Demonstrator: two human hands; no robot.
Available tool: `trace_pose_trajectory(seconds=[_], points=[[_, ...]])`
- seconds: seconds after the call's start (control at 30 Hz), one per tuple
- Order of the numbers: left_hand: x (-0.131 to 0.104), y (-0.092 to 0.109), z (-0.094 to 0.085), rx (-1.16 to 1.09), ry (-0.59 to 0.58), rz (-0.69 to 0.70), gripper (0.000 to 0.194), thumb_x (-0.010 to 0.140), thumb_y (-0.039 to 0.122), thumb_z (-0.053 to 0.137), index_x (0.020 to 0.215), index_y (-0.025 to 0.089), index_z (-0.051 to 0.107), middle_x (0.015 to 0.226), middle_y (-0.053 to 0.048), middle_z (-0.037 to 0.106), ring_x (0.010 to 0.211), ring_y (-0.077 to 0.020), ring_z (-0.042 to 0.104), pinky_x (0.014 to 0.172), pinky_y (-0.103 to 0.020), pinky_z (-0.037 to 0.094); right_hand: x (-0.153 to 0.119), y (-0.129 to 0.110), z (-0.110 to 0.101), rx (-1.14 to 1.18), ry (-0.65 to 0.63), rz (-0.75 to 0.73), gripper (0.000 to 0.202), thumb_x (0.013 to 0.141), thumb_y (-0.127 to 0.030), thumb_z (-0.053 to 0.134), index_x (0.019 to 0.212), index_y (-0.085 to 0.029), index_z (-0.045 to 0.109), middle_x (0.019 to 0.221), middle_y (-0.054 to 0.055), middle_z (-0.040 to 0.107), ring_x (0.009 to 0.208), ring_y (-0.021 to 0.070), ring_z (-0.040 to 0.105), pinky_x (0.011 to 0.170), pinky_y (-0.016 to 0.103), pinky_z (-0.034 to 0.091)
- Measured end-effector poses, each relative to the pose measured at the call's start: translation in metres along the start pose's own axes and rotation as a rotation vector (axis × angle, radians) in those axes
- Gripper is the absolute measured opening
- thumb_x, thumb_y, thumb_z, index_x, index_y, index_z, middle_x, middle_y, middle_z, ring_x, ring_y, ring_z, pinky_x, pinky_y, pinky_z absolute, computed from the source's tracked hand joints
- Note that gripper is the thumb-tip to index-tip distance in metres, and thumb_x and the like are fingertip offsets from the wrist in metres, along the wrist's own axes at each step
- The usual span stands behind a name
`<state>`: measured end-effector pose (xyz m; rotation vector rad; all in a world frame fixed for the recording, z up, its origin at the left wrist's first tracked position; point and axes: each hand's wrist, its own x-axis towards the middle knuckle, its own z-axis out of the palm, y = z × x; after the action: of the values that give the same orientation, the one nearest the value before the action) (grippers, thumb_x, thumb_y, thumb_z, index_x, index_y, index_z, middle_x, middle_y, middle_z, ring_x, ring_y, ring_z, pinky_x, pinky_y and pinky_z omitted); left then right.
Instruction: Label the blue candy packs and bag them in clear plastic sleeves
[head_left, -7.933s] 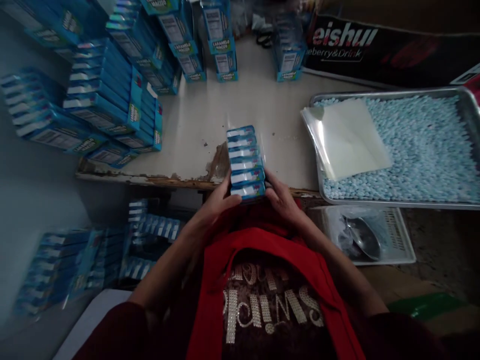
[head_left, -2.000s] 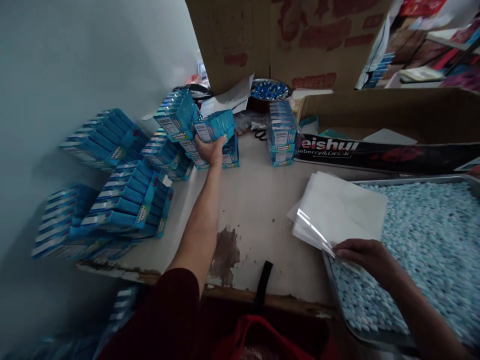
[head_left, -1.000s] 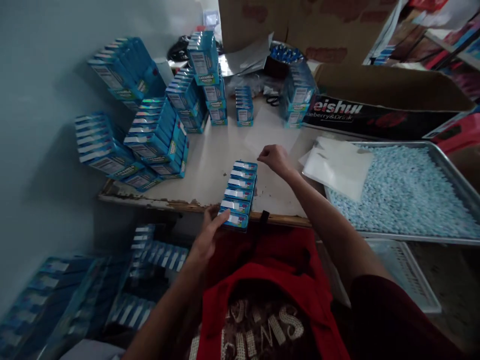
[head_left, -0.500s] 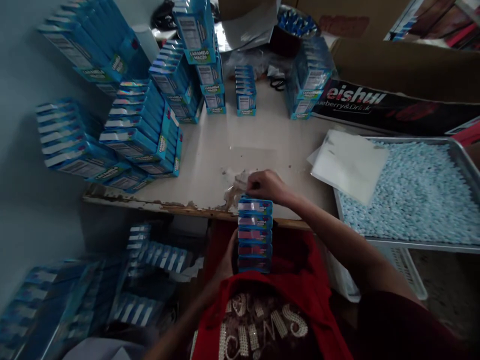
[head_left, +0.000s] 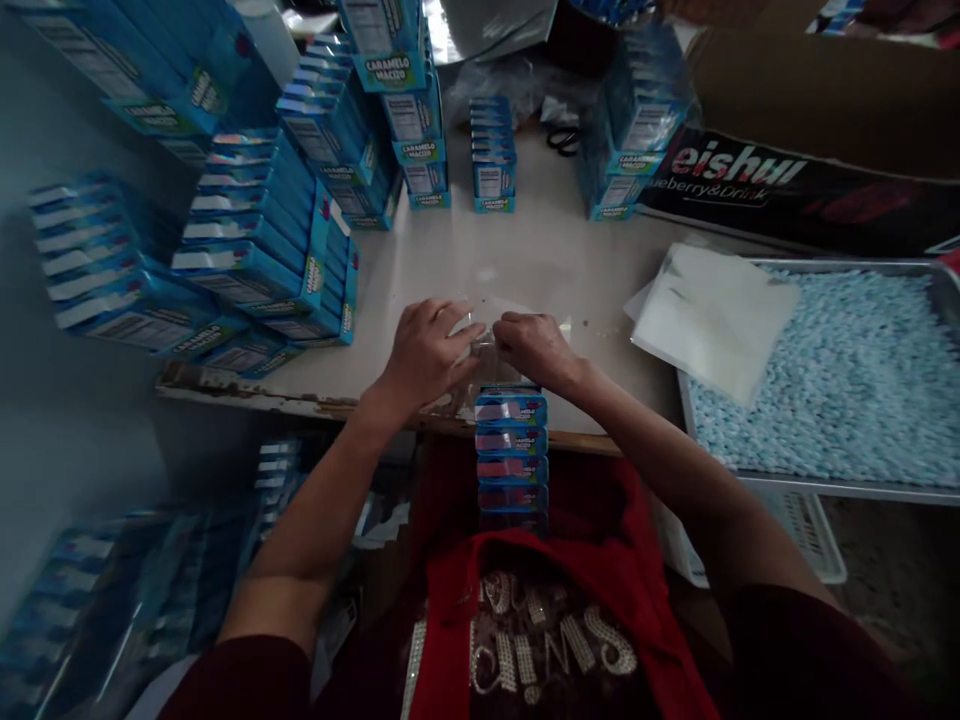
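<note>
A row of blue candy packs (head_left: 511, 440) rests at the table's front edge, against the red apron. Just beyond it lies a clear plastic piece (head_left: 499, 362), thin and hard to make out. My right hand (head_left: 538, 348) is closed at this plastic, its fingertips pinched on it. Over the plastic's left side is my left hand (head_left: 433, 350), fingers spread and bent, holding nothing that shows. Neither hand touches the packs.
Stacked blue boxes (head_left: 255, 230) fill the table's left side. At the back stand a small box (head_left: 493, 160), scissors (head_left: 562, 140) and a black carton (head_left: 795, 195). On the right, a metal tray (head_left: 684, 400) holds pale blue candies, with white sheets (head_left: 712, 310) over its corner.
My left hand has risen from beside the packs to the plastic on the table. My right hand has stayed nearly in place, slightly farther forward. The view has shifted a little.
</note>
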<state>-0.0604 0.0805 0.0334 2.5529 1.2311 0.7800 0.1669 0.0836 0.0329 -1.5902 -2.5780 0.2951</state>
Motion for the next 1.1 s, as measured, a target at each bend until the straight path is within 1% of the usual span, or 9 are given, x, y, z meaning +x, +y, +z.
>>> trace_pose_trajectory(seconds=[0.07, 0.13, 0.3, 0.53, 0.63, 0.73, 0.9, 1.0, 1.1], points=[[0.017, -0.019, 0.021, 0.065, -0.072, 0.088, 0.019, 0.103, 0.036, 0.072, 0.102, 0.024, 0.087, 0.109, -0.011, 0.083, 0.109, -0.031, 0.071, 0.099, -0.048, 0.056, 0.002, 0.004, 0.004, 0.021, -0.002, 0.013, 0.022, 0.102, -0.01, 0.057, 0.096, -0.017, 0.078, 0.1, 0.008, 0.078, 0.082, 0.0174, 0.062, 0.068, 0.034, 0.024], [0.022, -0.031, 0.037, 0.066, -0.106, 0.102, 0.023, 0.106, 0.032, 0.068, 0.096, 0.022, 0.086, 0.094, -0.009, 0.082, 0.095, -0.0267, 0.072, 0.087, -0.041, 0.056, 0.001, 0.012, 0.011, 0.076, 0.004, 0.002, 0.02, 0.103, -0.014, 0.061, 0.095, -0.017, 0.079, 0.1, 0.008, 0.079, 0.083, 0.0174, 0.064, 0.069, 0.032, 0.028], [0.012, -0.032, 0.051, 0.033, -0.133, 0.08, 0.018, 0.102, 0.021, 0.068, 0.095, 0.019, 0.085, 0.092, -0.008, 0.082, 0.089, -0.0237, 0.074, 0.08, -0.035, 0.054, -0.013, 0.032, 0.034, 0.282, 0.037, -0.018, 0.022, 0.108, -0.029, 0.068, 0.097, -0.017, 0.083, 0.097, 0.007, 0.081, 0.087, 0.0169, 0.069, 0.076, 0.028, 0.039], [-0.02, -0.011, 0.063, 0.341, 0.052, 0.273, 0.029, 0.106, 0.02, 0.061, 0.081, 0.02, 0.076, 0.075, -0.005, 0.072, 0.075, -0.0204, 0.065, 0.065, -0.035, 0.041, -0.042, 0.044, 0.037, 0.288, 0.055, 0.035, 0.019, 0.105, -0.031, 0.073, 0.113, -0.023, 0.087, 0.096, 0.005, 0.085, 0.083, 0.016, 0.074, 0.077, 0.027, 0.043], [-0.023, -0.01, 0.074, 0.378, 0.156, 0.351, 0.028, 0.108, 0.019, 0.061, 0.084, 0.022, 0.077, 0.074, -0.003, 0.072, 0.072, -0.0201, 0.062, 0.065, -0.036, 0.041, -0.039, 0.045, 0.032, 0.243, 0.006, 0.049, 0.024, 0.104, -0.039, 0.075, 0.119, -0.024, 0.087, 0.094, 0.004, 0.085, 0.085, 0.0178, 0.076, 0.076, 0.028, 0.042], [-0.015, -0.012, 0.082, 0.328, 0.186, 0.294, 0.032, 0.11, 0.027, 0.062, 0.081, 0.021, 0.075, 0.083, -0.006, 0.077, 0.079, -0.0205, 0.065, 0.068, -0.035, 0.044, -0.026, 0.041, 0.026, 0.099, -0.076, 0.013, 0.024, 0.107, -0.038, 0.069, 0.121, -0.025, 0.085, 0.105, 0.005, 0.087, 0.092, 0.0202, 0.076, 0.076, 0.03, 0.039], [-0.011, -0.014, 0.075, 0.286, -0.072, 0.209, 0.035, 0.111, 0.026, 0.058, 0.079, 0.02, 0.073, 0.078, -0.007, 0.073, 0.078, -0.0217, 0.064, 0.066, -0.036, 0.039, -0.02, 0.034, 0.009, -0.113, -0.279, 0.003, 0.023, 0.107, -0.022, 0.061, 0.116, -0.024, 0.082, 0.116, 0.007, 0.085, 0.094, 0.021, 0.073, 0.072, 0.032, 0.034], [-0.02, -0.01, 0.063, 0.286, -0.185, 0.15, 0.028, 0.106, 0.017, 0.059, 0.083, 0.02, 0.075, 0.084, -0.008, 0.076, 0.083, -0.0228, 0.067, 0.064, -0.035, 0.037, -0.034, 0.032, 0.003, -0.154, -0.275, 0.051, 0.025, 0.107, -0.018, 0.057, 0.11, -0.021, 0.081, 0.118, 0.01, 0.083, 0.101, 0.0237, 0.073, 0.068, 0.032, 0.03], [-0.026, -0.003, 0.051, 0.256, -0.268, 0.01, 0.022, 0.101, 0.014, 0.061, 0.088, 0.02, 0.078, 0.088, -0.009, 0.079, 0.082, -0.023, 0.069, 0.063, -0.034, 0.036, -0.054, 0.029, 0.004, -0.132, -0.236, 0.127, 0.025, 0.105, -0.014, 0.057, 0.103, -0.018, 0.082, 0.116, 0.012, 0.084, 0.101, 0.0234, 0.073, 0.066, 0.033, 0.03]])
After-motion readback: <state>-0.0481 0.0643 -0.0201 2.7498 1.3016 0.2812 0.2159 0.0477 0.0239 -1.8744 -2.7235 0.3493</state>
